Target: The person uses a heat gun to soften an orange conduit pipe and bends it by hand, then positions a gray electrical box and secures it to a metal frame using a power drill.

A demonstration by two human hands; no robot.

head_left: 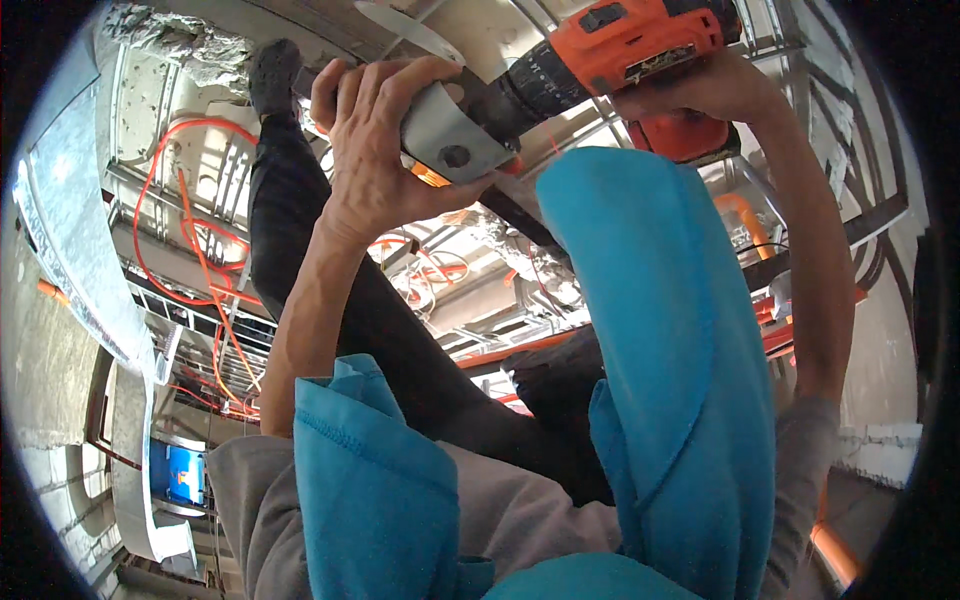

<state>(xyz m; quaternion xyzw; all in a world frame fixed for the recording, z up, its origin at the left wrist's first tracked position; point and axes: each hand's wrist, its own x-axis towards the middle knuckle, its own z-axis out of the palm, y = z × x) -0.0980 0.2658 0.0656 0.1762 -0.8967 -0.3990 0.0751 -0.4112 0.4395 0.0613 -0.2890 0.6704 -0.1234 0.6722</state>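
An orange and black cordless drill (630, 48) slants across the upper right. My right hand (705, 92) is closed round its grip, above the orange battery base (685, 135). The black chuck (535, 88) points down to the left at a grey metal piece (440, 128) with a round hole. Around that piece my left hand (372, 140) is closed, fingers over the top edge and thumb below. The drill's tip and the point where it meets the metal are hidden.
Blue cloth (660, 300) hangs in front of me and covers part of the view. My black-trousered leg (370, 310) stretches to the upper left. Orange cables (190, 220) loop among metal framing below. A silvery duct (75, 210) and a blue box (180, 472) are at the left.
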